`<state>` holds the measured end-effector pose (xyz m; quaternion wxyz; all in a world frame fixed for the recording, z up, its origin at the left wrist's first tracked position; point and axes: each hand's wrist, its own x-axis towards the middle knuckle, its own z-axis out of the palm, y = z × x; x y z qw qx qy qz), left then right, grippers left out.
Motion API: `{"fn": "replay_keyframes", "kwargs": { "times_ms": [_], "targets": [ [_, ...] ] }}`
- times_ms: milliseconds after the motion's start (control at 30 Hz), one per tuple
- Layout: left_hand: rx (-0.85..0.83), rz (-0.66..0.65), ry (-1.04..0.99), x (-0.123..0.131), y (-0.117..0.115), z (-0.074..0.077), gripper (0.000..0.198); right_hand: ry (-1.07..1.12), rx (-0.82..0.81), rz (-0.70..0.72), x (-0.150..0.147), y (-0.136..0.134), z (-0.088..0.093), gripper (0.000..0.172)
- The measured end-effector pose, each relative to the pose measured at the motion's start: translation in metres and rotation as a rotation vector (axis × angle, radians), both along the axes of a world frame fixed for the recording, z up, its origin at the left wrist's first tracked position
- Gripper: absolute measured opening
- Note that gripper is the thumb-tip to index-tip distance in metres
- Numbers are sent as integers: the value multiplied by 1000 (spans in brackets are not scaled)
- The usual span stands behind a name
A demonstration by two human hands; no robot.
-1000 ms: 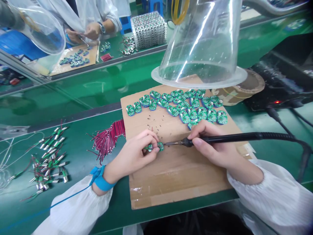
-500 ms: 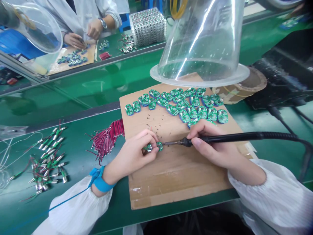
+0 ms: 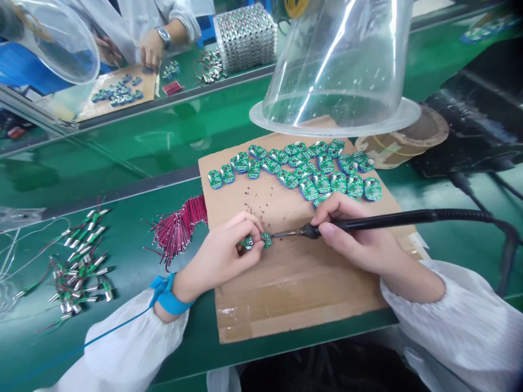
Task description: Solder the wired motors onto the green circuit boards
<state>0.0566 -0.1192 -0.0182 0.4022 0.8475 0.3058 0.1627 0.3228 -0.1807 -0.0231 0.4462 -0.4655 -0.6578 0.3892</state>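
Note:
My left hand [image 3: 218, 250] pinches a small green circuit board [image 3: 256, 242] at its fingertips, just above a cardboard sheet [image 3: 294, 294]. My right hand [image 3: 351, 235] grips a black soldering iron [image 3: 384, 221], whose metal tip [image 3: 284, 234] almost reaches that board; I cannot tell whether they touch. Its cord runs off to the right. Many similar green boards [image 3: 310, 174] lie in rows across the cardboard's far part, beyond my right hand. Small dark specks are scattered below them. A bundle of red and black wires [image 3: 177, 231] fans out beside my left hand.
A clear plastic hood [image 3: 335, 65] hangs over the cardboard's far edge. Wired components [image 3: 81, 267] lie on the green bench at left. A blue wrist strap [image 3: 169, 301] circles my left wrist. Beyond a divider, a co-worker's hand [image 3: 151, 49] works over more boards.
The whole scene has shifted slightly upward in view. Both my hands keep their hold, and the iron tip stays close to the board. The co-worker's hands have moved.

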Motion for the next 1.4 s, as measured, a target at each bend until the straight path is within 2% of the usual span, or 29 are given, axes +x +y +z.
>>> {"fn": "replay_keyframes", "kwargs": {
  "times_ms": [433,600,700,833,900,1067,1233,1400],
  "targets": [
    [23,6,-6,-1,0,-1,11,-3,-13,7,-2,2,6,5],
    [14,6,-6,-1,0,-2,10,5,-13,3,1,-1,2,6],
    [8,18,-17,-1,-1,-2,10,117,8,-105,2,-4,-2,8],
    [-12,22,-21,-2,0,-2,8,362,64,-365,2,-3,-7,14],
    [-25,13,-14,-3,0,-1,6,372,71,-397,1,-2,-8,15],
    [-49,-38,20,-4,2,4,7,231,62,-266,2,-6,-8,15],
    [-31,-32,35,-1,2,5,8,144,13,-106,4,-9,-5,17],
    [-18,-34,41,-1,2,4,9,91,-10,-40,3,-8,-4,16]
  ]
}}
